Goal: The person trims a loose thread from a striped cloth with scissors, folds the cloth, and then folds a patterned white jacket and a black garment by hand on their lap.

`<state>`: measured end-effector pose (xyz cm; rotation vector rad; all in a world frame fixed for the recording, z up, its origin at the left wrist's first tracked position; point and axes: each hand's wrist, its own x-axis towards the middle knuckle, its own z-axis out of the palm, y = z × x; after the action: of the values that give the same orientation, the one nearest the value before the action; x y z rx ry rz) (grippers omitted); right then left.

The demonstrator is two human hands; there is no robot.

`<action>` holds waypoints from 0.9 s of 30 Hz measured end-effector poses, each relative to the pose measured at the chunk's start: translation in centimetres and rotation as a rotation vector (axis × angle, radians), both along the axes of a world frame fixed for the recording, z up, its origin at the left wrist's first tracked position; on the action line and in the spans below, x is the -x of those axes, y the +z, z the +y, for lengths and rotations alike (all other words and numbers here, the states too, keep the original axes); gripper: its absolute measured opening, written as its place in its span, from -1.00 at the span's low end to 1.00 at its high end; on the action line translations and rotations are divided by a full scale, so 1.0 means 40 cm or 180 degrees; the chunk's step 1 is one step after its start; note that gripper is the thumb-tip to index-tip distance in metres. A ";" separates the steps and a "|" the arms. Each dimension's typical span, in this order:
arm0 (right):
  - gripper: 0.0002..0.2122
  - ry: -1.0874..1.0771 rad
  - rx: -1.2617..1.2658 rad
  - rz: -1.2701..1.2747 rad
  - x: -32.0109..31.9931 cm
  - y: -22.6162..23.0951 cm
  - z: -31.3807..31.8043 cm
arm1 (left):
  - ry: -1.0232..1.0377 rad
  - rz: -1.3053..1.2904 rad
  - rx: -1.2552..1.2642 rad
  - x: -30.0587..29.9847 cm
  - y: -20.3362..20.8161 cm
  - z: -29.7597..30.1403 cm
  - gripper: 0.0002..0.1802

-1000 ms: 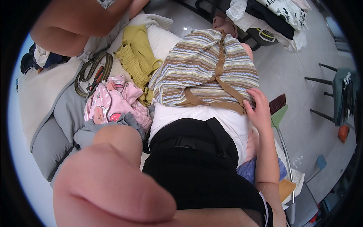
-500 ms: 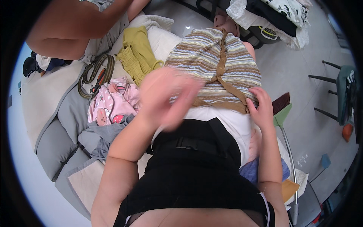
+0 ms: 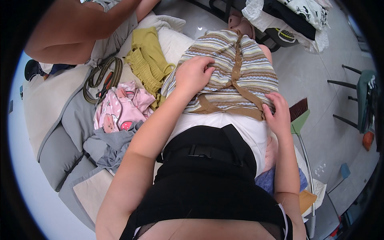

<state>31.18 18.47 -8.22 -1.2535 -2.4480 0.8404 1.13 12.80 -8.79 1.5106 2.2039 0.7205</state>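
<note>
A striped knit cardigan (image 3: 254,76) in brown, white and blue lies spread over my lap, its brown button band running down the middle. My left hand (image 3: 195,75) is on the cardigan's left part, fingers bent and thumb close to them, pinching the knit. The fingertips are partly hidden. At the cardigan's lower right edge, my right hand (image 3: 279,114) has its thumb and curled fingers around some of the fabric. To the left of the cardigan lies a mustard-yellow garment (image 3: 146,66) with a gathered part.
Pink printed clothing (image 3: 122,106) and a grey cloth (image 3: 114,146) lie on the grey sofa (image 3: 60,156), beside a coiled strap (image 3: 116,72). Another person's bare limb (image 3: 76,32) is at upper left. A green broom (image 3: 299,122) leans at right, near a chair (image 3: 364,100).
My left hand, blurred and raised before, has moved up and forward onto the cardigan's left part. The right hand stays at the lower right edge.
</note>
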 end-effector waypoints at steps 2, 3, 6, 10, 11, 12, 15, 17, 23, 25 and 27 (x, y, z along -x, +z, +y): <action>-0.69 -0.0003 0.0020 0.0000 0.002 -0.001 0.002 | -0.0040 0.0093 -0.0136 0.001 -0.014 -0.004 -0.86; -0.70 -0.0009 0.0018 -0.0002 0.001 -0.002 0.003 | -0.0035 0.0133 -0.0166 0.002 -0.015 -0.004 -0.87; -0.70 -0.0032 0.0042 0.0015 0.001 -0.001 0.005 | 0.0168 -0.0198 -0.0052 0.004 -0.007 -0.005 -0.88; -0.71 -0.0021 0.0041 0.0023 0.003 -0.004 0.008 | 0.0706 -0.1491 0.0060 0.042 -0.051 -0.009 -0.85; -0.71 -0.0017 0.0036 0.0038 0.005 -0.004 0.008 | 0.0708 -0.1477 0.0052 0.051 -0.066 -0.012 -0.85; -0.71 -0.0030 0.0016 0.0033 0.004 -0.005 0.006 | 0.0771 -0.1730 0.0038 0.053 -0.068 -0.014 -0.83; -0.71 -0.0063 -0.0036 0.0042 0.000 -0.006 0.003 | 0.0849 -0.2063 0.0010 0.060 -0.078 -0.008 -0.81; -0.72 -0.0085 -0.0071 0.0051 -0.002 -0.006 0.001 | 0.0862 -0.2147 -0.0004 0.064 -0.082 -0.010 -0.81; -0.72 -0.0034 0.0015 0.0037 -0.001 -0.005 0.004 | 0.1149 -0.2826 0.0146 0.066 -0.051 -0.011 -0.84; -0.71 -0.0026 -0.0033 0.0042 0.002 0.000 0.003 | 0.0937 -0.2573 -0.0005 0.071 -0.072 -0.016 -0.83; -0.71 -0.0031 -0.0016 0.0033 0.002 0.003 0.001 | 0.0884 -0.2409 -0.0051 0.068 -0.079 -0.022 -0.83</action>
<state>31.08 18.53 -8.12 -1.2552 -2.4325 0.8357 -1.58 11.93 -11.97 0.7388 1.8087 1.1629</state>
